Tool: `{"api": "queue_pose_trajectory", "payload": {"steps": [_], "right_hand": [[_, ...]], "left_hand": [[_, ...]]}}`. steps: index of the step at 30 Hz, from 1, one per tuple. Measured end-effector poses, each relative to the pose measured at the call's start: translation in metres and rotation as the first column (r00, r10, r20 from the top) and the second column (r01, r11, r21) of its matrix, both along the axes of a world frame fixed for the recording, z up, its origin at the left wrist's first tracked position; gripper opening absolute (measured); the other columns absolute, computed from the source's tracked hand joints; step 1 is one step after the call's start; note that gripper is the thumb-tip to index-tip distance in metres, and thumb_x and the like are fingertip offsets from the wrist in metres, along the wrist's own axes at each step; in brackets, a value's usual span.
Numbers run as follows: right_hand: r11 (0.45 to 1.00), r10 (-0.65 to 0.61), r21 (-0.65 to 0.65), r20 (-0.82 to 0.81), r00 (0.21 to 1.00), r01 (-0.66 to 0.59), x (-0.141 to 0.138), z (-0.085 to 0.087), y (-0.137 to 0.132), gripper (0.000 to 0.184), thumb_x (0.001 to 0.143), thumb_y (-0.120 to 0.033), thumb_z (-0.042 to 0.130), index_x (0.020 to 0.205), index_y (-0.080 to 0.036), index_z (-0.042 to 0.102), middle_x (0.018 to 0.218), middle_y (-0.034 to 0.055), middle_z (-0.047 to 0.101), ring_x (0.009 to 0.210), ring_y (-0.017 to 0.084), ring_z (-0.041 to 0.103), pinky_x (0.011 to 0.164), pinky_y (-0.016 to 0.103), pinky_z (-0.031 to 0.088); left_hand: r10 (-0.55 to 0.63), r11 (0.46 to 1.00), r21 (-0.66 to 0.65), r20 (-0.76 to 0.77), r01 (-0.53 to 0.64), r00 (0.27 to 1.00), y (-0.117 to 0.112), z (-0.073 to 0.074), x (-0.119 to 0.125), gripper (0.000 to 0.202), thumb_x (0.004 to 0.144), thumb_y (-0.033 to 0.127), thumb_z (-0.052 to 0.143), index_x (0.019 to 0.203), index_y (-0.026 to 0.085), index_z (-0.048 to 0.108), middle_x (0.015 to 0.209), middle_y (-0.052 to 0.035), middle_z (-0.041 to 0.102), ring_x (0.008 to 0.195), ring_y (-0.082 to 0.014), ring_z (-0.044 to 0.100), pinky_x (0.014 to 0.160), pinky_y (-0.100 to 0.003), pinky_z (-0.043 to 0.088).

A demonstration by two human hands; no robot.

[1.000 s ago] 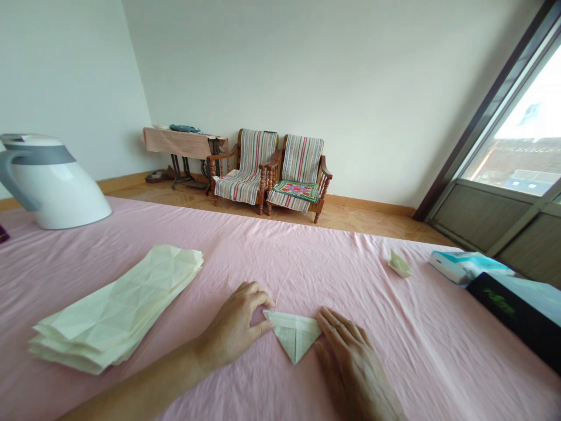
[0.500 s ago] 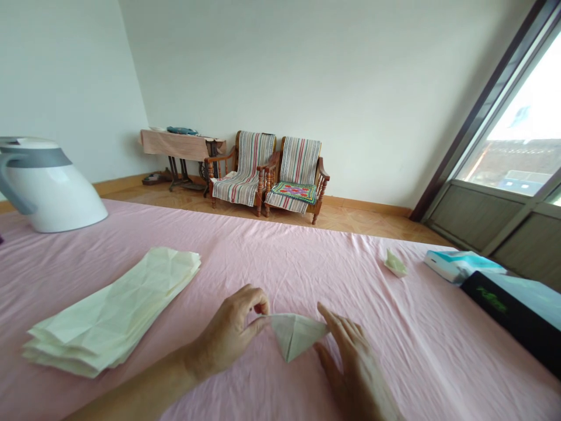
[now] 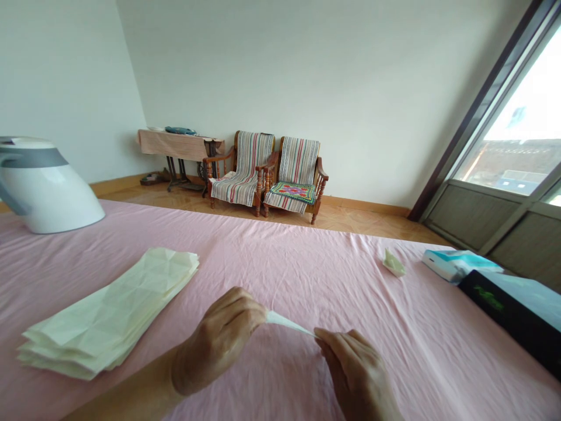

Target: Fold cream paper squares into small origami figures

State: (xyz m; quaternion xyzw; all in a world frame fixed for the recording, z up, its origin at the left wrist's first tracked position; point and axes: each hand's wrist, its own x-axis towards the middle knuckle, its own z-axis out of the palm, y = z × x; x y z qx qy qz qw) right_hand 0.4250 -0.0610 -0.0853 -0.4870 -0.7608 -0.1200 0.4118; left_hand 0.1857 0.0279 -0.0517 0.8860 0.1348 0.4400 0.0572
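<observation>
Head view, the only one.

Writing: the black box (image 3: 508, 307) at the right edge has green lettering on its top, too small and skewed to read. No other text is legible. The teal-and-white box (image 3: 458, 264) sits just behind it, and any label on it can't be made out.

Containers: both boxes are closed, contents hidden. The white jug (image 3: 44, 187) with a grey band is far left on the pink cloth (image 3: 284, 257), lid down, contents not visible.

Hands: the left hand (image 3: 219, 345) is curled, knuckles up, with its fingertips clamped on the left end of the folded paper (image 3: 289, 323). The right hand (image 3: 355, 374) comes in from the lower right and pinches the right end between thumb and fingers. The forearms converge from the bottom edge.

The folded paper is seen nearly edge-on as a thin pale strip stretched between the two hands. It is lifted just above the cloth at front centre.

Around it: a stack of creased cream sheets (image 3: 109, 313) lies left of the left hand, well apart. A small folded paper piece (image 3: 393, 264) lies on the cloth near the teal-and-white box. Two striped wooden chairs (image 3: 267, 178) and a side table (image 3: 179, 143) stand against the far wall.
</observation>
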Motion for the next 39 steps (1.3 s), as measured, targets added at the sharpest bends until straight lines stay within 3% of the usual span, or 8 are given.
{"api": "queue_pose_trajectory", "payload": {"steps": [5, 8, 13, 18, 22, 31, 35, 39], "right_hand": [[0.999, 0.034, -0.020, 0.041, 0.999, -0.033, 0.001, -0.004, 0.000, 0.026, 0.090, -0.006, 0.041, 0.110, -0.014, 0.057, 0.064, 0.0013, 0.062, 0.054, 0.015, 0.057, 0.054, 0.026, 0.040], [0.997, 0.043, -0.074, 0.065, 0.997, -0.038, 0.000, -0.004, -0.001, 0.030, 0.089, -0.006, 0.044, 0.114, -0.015, 0.057, 0.075, 0.0044, 0.065, 0.064, 0.017, 0.060, 0.061, 0.029, 0.042], [0.980, 0.021, -0.198, 0.082, 0.996, -0.004, -0.007, 0.002, -0.007, 0.020, 0.089, -0.020, 0.052, 0.105, -0.020, 0.065, 0.082, 0.0070, 0.061, 0.075, 0.022, 0.058, 0.065, 0.034, 0.042], [0.928, 0.106, -0.314, -0.293, 0.950, -0.201, -0.016, 0.011, -0.005, 0.026, 0.094, -0.031, 0.046, 0.111, -0.020, 0.063, 0.083, 0.0056, 0.062, 0.076, 0.018, 0.059, 0.067, 0.030, 0.045], [0.851, -0.003, -0.455, -0.504, 0.864, -0.263, -0.026, 0.018, 0.009, 0.031, 0.093, -0.041, 0.049, 0.109, -0.020, 0.066, 0.080, 0.0032, 0.063, 0.066, 0.013, 0.057, 0.058, 0.024, 0.042], [0.840, -0.086, -0.497, -0.518, 0.851, -0.217, -0.037, 0.004, 0.027, 0.030, 0.087, -0.040, 0.055, 0.103, -0.018, 0.068, 0.075, 0.0025, 0.063, 0.056, 0.011, 0.054, 0.051, 0.022, 0.039], [0.851, -0.104, -0.496, -0.484, 0.869, -0.174, -0.038, 0.001, 0.026, 0.024, 0.085, -0.035, 0.055, 0.098, -0.019, 0.068, 0.075, 0.0013, 0.062, 0.054, 0.011, 0.053, 0.051, 0.022, 0.038], [0.844, -0.075, -0.499, -0.474, 0.877, -0.197, -0.039, 0.006, 0.022, 0.024, 0.085, -0.034, 0.055, 0.102, -0.020, 0.067, 0.079, 0.0020, 0.063, 0.057, 0.011, 0.056, 0.054, 0.022, 0.041]], "left_hand": [[-0.012, 1.000, -0.021, 0.083, 0.014, 0.996, 0.008, 0.000, 0.003, 0.027, 0.085, -0.004, 0.056, 0.103, 0.016, 0.061, 0.090, -0.0065, 0.067, 0.085, -0.0173, 0.062, 0.075, -0.029, 0.051], [0.056, 0.983, -0.180, 0.135, -0.031, 0.989, 0.008, -0.001, 0.008, 0.021, 0.088, 0.002, 0.054, 0.099, 0.017, 0.064, 0.088, -0.0052, 0.068, 0.083, -0.0162, 0.064, 0.074, -0.026, 0.051], [0.123, 0.835, -0.547, 0.102, -0.048, 0.987, 0.008, 0.000, 0.016, 0.013, 0.090, 0.011, 0.051, 0.088, 0.016, 0.063, 0.074, -0.0016, 0.065, 0.068, -0.0134, 0.064, 0.064, -0.021, 0.050], [0.084, 0.836, -0.548, 0.080, -0.027, 0.993, 0.018, 0.014, 0.017, 0.014, 0.089, 0.011, 0.050, 0.086, 0.015, 0.063, 0.074, -0.0021, 0.066, 0.070, -0.0137, 0.064, 0.066, -0.022, 0.050], [0.023, 0.863, -0.506, 0.057, 0.009, 0.998, 0.026, 0.027, 0.026, 0.014, 0.086, 0.012, 0.053, 0.083, 0.015, 0.067, 0.077, -0.0028, 0.068, 0.074, -0.0149, 0.064, 0.070, -0.023, 0.049], [0.058, 0.803, -0.595, 0.122, 0.026, 0.991, 0.024, 0.009, 0.048, 0.014, 0.088, 0.016, 0.050, 0.095, 0.017, 0.062, 0.088, -0.0042, 0.068, 0.080, -0.0154, 0.067, 0.074, -0.025, 0.052], [0.140, 0.709, -0.705, 0.114, -0.019, 0.984, 0.016, -0.001, 0.047, 0.037, 0.087, 0.022, 0.055, 0.123, 0.019, 0.048, 0.117, -0.0096, 0.060, 0.087, -0.0163, 0.066, 0.074, -0.028, 0.054], [0.121, 0.622, -0.781, 0.040, -0.044, 0.992, 0.006, -0.004, 0.043, 0.025, 0.088, 0.031, 0.057, 0.108, 0.016, 0.058, 0.099, -0.0087, 0.066, 0.082, -0.0187, 0.065, 0.072, -0.029, 0.053]]}}
